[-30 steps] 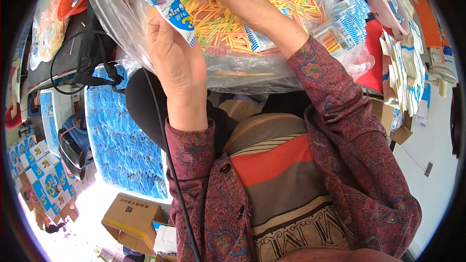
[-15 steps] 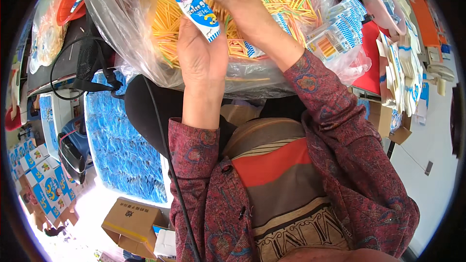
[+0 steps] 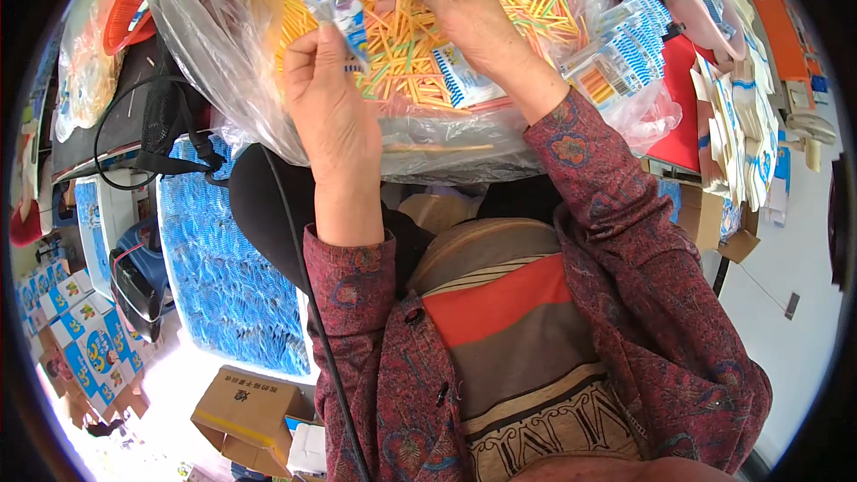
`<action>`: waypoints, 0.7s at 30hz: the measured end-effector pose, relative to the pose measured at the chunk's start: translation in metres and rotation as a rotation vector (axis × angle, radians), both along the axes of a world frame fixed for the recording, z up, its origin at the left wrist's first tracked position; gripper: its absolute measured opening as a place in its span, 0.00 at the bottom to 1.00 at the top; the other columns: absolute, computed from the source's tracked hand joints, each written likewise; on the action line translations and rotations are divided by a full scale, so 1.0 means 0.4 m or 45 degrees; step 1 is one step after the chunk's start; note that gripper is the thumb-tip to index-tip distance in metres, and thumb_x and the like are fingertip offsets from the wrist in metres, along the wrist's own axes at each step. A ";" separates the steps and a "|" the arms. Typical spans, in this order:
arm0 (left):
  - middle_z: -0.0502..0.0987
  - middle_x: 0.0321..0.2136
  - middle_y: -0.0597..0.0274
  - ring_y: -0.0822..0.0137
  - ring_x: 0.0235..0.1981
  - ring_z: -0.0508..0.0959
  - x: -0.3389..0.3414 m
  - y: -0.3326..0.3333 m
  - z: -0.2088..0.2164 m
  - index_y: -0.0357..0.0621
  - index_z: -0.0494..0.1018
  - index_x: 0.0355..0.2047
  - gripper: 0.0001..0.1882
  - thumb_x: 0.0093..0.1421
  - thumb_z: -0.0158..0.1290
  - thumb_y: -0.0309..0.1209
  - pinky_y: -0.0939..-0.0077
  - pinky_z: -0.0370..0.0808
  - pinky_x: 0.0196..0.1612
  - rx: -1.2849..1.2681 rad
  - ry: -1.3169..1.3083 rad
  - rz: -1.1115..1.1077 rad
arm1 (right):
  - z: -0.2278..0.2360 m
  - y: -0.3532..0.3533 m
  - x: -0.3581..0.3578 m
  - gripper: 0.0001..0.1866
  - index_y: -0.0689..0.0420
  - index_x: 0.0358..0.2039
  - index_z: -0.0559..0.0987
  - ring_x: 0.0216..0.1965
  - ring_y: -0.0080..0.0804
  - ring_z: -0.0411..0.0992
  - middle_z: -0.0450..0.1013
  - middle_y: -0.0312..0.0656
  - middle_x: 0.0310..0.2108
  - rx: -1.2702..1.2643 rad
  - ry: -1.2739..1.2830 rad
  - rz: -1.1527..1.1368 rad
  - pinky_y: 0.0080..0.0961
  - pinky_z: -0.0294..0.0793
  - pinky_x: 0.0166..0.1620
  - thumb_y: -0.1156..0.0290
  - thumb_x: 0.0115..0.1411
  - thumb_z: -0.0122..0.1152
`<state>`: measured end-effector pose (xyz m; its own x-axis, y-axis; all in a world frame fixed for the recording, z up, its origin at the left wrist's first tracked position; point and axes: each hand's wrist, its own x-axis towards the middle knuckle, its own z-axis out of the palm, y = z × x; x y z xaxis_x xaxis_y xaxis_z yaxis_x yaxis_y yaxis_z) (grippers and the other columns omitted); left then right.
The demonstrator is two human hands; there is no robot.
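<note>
Plastic bag (image 3: 210, 45) of loose sticks (image 3: 397, 80), above its left side a packet (image 3: 349, 11) in thumb-and-finger pinch of left hand (image 3: 335, 107), then a few sticks pinched in right hand (image 3: 478, 22), then stacked packs (image 3: 625, 49) at right.

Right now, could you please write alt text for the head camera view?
A person's left hand holds a small blue-and-white packet over a heap of thin yellow, pink and green sticks, with the right hand at the heap too. Striped packets lie to the right.
</note>
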<state>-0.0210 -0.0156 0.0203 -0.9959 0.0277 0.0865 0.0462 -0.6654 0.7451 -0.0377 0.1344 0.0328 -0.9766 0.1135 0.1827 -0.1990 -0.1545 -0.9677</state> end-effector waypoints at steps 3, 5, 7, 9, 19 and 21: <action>0.75 0.33 0.67 0.77 0.35 0.73 0.004 -0.010 0.009 0.41 0.71 0.37 0.04 0.66 0.51 0.28 0.82 0.69 0.40 0.034 -0.113 0.053 | 0.029 0.010 0.008 0.13 0.65 0.47 0.72 0.42 0.20 0.71 0.75 0.35 0.41 0.247 -0.158 -0.029 0.18 0.71 0.43 0.69 0.69 0.49; 0.75 0.33 0.67 0.77 0.36 0.73 0.006 -0.006 0.011 0.40 0.71 0.37 0.04 0.66 0.51 0.28 0.82 0.69 0.40 0.025 -0.103 0.041 | 0.016 0.013 -0.004 0.13 0.64 0.46 0.72 0.43 0.22 0.72 0.75 0.37 0.42 0.263 -0.023 -0.059 0.19 0.71 0.45 0.68 0.69 0.49; 0.75 0.33 0.67 0.78 0.36 0.73 0.006 0.002 0.012 0.40 0.72 0.37 0.03 0.65 0.53 0.26 0.83 0.69 0.41 0.011 -0.084 0.014 | 0.016 0.013 -0.014 0.13 0.62 0.46 0.72 0.46 0.26 0.73 0.75 0.40 0.43 0.299 0.245 -0.123 0.22 0.72 0.48 0.65 0.70 0.49; 0.75 0.33 0.67 0.78 0.36 0.73 0.008 0.007 0.004 0.40 0.72 0.36 0.03 0.64 0.53 0.25 0.83 0.69 0.41 -0.047 -0.041 0.006 | 0.026 0.048 0.010 0.14 0.62 0.45 0.72 0.47 0.29 0.73 0.75 0.42 0.43 0.056 0.111 -0.087 0.24 0.72 0.49 0.64 0.70 0.48; 0.77 0.34 0.67 0.78 0.34 0.73 0.034 0.023 0.006 0.39 0.74 0.36 0.04 0.60 0.57 0.21 0.84 0.71 0.41 -0.283 0.059 -0.102 | 0.160 0.013 0.075 0.16 0.59 0.43 0.71 0.49 0.35 0.72 0.74 0.47 0.45 -0.465 0.321 0.027 0.31 0.72 0.54 0.59 0.71 0.43; 0.77 0.34 0.67 0.78 0.34 0.73 0.038 0.033 0.007 0.39 0.74 0.36 0.04 0.60 0.57 0.21 0.84 0.71 0.40 -0.298 0.078 -0.113 | 0.161 0.007 0.075 0.15 0.59 0.43 0.70 0.49 0.34 0.72 0.74 0.47 0.45 -0.407 0.326 -0.004 0.31 0.71 0.54 0.59 0.72 0.43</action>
<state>-0.0059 -0.0025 0.0230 -0.9817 0.1410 0.1278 0.0454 -0.4787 0.8768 -0.0079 0.1370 0.0972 -0.9037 0.2069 0.3750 -0.4283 -0.4383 -0.7902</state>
